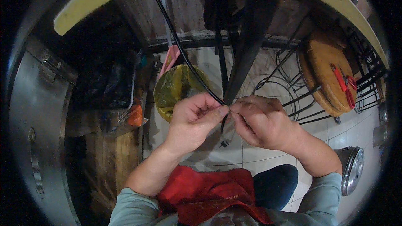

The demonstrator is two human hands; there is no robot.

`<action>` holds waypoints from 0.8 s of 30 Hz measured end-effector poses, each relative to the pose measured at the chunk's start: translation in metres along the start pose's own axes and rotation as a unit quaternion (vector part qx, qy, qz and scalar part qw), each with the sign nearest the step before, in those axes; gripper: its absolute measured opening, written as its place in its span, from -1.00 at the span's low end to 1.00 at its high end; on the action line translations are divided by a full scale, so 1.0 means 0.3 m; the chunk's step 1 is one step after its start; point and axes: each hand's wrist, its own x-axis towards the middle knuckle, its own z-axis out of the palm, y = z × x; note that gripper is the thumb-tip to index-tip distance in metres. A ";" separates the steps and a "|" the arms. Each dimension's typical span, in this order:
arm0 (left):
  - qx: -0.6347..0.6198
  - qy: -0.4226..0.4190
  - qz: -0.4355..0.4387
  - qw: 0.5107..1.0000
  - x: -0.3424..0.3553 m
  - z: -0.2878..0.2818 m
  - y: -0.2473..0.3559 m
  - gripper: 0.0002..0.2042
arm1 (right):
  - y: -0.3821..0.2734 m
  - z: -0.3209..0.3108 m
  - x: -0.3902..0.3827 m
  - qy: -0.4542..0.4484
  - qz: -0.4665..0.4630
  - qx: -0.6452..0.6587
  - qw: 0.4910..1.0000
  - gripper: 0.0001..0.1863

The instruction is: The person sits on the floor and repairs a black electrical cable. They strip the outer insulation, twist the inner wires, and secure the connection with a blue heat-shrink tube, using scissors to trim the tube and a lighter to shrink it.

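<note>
A thick black cable runs down from the upper edge to my hands in the middle of the view. My left hand is closed around its lower end, thumb and fingers pinching it. Against that same end, my right hand is closed in a pinch, its fingertips meeting the left thumb. Whatever the right fingers grip there is too small to make out. Just below the hands hangs a small dark piece that looks like a plug.
A bin with a yellow liner stands behind my left hand, near a pink dustpan. Right of them are dark table legs and a brown-topped stool bearing red-handled pliers. A metal pot sits lower right.
</note>
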 end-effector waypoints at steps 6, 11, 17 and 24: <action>0.030 0.008 0.022 0.999 -0.008 0.004 0.002 -0.94 | -0.025 -0.021 0.021 -0.035 0.092 0.077 0.992 -0.84; -0.001 -0.035 0.000 0.999 -0.005 -0.010 0.003 -0.94 | -0.025 -0.047 0.037 -0.075 0.191 0.199 0.958 -0.91; 0.064 -0.061 0.027 0.996 -0.003 -0.046 0.012 -0.91 | -0.028 -0.063 0.069 -0.134 0.279 0.273 0.911 -0.90; 0.089 -0.052 0.023 0.994 0.001 -0.064 0.019 -0.90 | -0.015 -0.022 0.054 -0.106 0.078 0.072 0.989 -0.85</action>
